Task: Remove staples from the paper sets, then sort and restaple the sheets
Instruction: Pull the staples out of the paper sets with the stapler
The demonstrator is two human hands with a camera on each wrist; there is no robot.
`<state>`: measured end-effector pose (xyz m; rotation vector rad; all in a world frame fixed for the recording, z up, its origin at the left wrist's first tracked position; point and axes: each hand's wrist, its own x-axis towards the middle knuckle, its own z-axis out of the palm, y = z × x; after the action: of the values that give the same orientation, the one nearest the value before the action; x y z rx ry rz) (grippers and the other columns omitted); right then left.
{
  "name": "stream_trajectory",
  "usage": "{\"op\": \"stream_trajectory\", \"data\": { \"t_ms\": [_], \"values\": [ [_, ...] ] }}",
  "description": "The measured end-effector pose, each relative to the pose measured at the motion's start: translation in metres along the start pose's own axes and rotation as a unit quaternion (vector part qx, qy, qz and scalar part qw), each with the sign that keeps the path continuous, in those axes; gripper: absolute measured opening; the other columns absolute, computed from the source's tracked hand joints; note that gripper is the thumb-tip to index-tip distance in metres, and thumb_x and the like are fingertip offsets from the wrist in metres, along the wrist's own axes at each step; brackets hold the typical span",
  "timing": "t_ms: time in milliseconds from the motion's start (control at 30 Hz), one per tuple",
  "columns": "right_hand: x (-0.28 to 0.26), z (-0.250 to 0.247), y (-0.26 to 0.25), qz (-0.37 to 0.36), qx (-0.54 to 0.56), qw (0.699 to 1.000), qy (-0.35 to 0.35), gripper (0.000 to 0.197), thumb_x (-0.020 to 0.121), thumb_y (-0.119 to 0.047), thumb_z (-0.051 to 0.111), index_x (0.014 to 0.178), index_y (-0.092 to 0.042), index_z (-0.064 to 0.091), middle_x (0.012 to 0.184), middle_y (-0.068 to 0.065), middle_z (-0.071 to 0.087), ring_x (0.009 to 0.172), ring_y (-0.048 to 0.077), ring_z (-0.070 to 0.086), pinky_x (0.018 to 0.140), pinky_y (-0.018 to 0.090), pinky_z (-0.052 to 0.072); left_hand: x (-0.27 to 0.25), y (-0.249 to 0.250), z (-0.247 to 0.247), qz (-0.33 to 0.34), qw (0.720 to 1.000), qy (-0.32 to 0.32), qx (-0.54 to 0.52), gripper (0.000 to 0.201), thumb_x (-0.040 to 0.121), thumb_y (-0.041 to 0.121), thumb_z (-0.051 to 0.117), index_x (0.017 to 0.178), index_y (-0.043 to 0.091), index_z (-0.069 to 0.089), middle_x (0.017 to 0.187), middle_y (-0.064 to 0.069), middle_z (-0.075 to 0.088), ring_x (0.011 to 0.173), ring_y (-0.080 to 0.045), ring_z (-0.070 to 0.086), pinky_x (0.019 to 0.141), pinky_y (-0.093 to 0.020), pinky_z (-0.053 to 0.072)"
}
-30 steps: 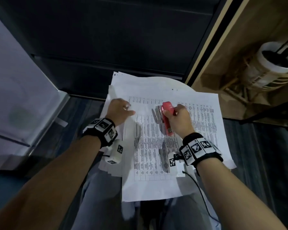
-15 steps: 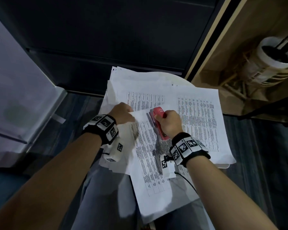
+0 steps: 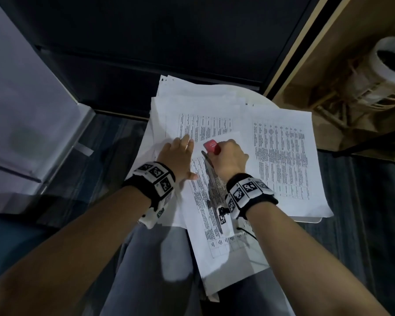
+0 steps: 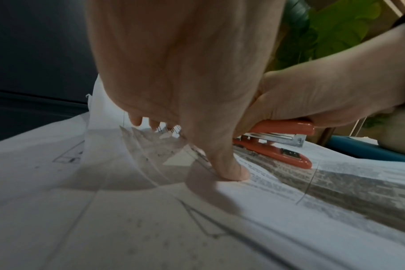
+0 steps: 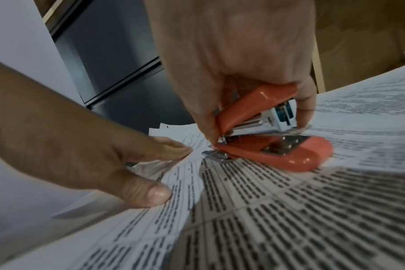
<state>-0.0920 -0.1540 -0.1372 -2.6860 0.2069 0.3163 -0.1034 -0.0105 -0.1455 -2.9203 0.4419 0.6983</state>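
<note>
Since a second ago, the top printed sheet (image 3: 217, 215) has swung askew. Left hand (image 3: 180, 156) presses it flat, fingers straight; right hand (image 3: 229, 156) grips the red stapler (image 5: 273, 135), its base on the paper.

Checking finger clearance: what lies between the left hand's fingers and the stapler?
Only printed paper: the right wrist view shows left hand fingertips just short of the stapler.

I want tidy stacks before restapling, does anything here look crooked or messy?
Yes. The printed sheet under the red stapler lies skewed across the pile, its lower end hanging off toward the lap. The pile's top corners are fanned out unevenly. The left hand lies flat on the papers; the right hand grips the stapler.
</note>
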Motion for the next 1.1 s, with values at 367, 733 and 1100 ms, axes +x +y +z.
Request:
{"op": "stream_trajectory", "data": {
  "t_ms": [367, 733, 1100],
  "values": [
    [-0.005, 0.01, -0.027, 0.077, 0.021, 0.996, 0.032, 0.028, 0.092, -0.026, 0.059, 0.111, -0.006, 0.064, 0.12, 0.011, 0.055, 0.117, 0.033, 0.05, 0.1, 0.049, 0.037, 0.001, -0.003, 0.0, -0.02, 0.998, -0.053, 0.037, 0.105, 0.083, 0.072, 0.041, 0.15, 0.013, -0.016, 0.157, -0.01, -0.022, 0.146, -0.029, -0.016, 0.115, -0.052, -0.011],
    [-0.001, 0.018, -0.029, 0.067, 0.003, 0.996, 0.066, 0.026, 0.093, -0.025, 0.057, 0.108, -0.005, 0.065, 0.116, 0.011, 0.055, 0.114, 0.032, 0.052, 0.106, 0.051, 0.032, -0.001, -0.001, -0.002, -0.017, 0.997, -0.028, 0.068, 0.103, 0.084, 0.072, 0.038, 0.15, 0.012, -0.012, 0.159, -0.011, -0.015, 0.147, -0.028, -0.012, 0.115, -0.054, -0.01],
    [0.005, 0.018, -0.027, 0.017, -0.033, 0.997, 0.073, 0.025, 0.092, -0.022, 0.057, 0.107, -0.004, 0.066, 0.115, 0.012, 0.057, 0.111, 0.033, 0.053, 0.108, 0.048, 0.03, 0.0, 0.0, -0.002, -0.017, 0.997, -0.018, 0.079, 0.102, 0.084, 0.072, 0.039, 0.151, 0.013, -0.011, 0.159, -0.011, -0.013, 0.147, -0.027, -0.011, 0.115, -0.053, -0.01]
  ]
}}
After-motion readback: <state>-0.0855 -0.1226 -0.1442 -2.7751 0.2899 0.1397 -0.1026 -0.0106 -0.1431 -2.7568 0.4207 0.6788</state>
